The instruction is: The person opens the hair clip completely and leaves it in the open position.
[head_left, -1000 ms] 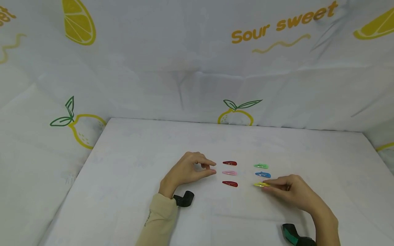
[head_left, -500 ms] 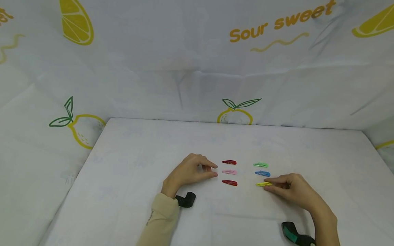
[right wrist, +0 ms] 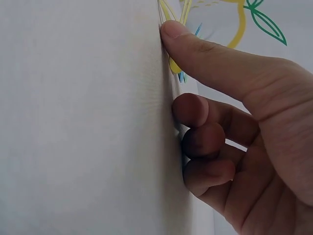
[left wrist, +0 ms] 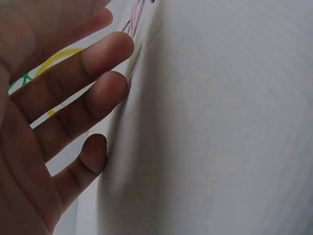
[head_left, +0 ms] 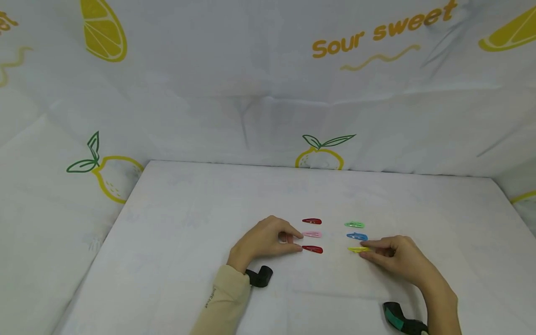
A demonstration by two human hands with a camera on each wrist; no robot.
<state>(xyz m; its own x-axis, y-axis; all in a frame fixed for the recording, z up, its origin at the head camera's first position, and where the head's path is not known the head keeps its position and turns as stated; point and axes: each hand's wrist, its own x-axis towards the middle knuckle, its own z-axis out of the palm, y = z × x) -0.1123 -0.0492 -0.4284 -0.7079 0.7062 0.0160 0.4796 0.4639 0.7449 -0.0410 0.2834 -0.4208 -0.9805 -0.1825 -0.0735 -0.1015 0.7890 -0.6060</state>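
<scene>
Two short columns of snap hair clips lie on the white table. On the left are a far red hair clip (head_left: pixel 312 221), a pink hair clip (head_left: pixel 311 234) and a near red hair clip (head_left: pixel 313 250). To their right lie a green hair clip (head_left: pixel 354 224) and a blue hair clip (head_left: pixel 357 236). My right hand (head_left: pixel 399 258) pinches the yellow hair clip (head_left: pixel 357 250) at its right end; the thumb partly covers it in the right wrist view. My left hand (head_left: pixel 268 239) holds nothing, thumb and index finger apart, the thumb tip right at the near red clip's left end.
White cloth covers the table (head_left: pixel 188 200), and a lemon-printed curtain (head_left: pixel 234 83) hangs behind its far edge. A black strap mount (head_left: pixel 260 277) sits on the left wrist. A black and green device (head_left: pixel 402 318) is at the right wrist.
My left hand has come right and nearer to me, from beside the pink clip to the near red clip. The yellow clip has shifted slightly right and straightened under my right hand's fingers.
</scene>
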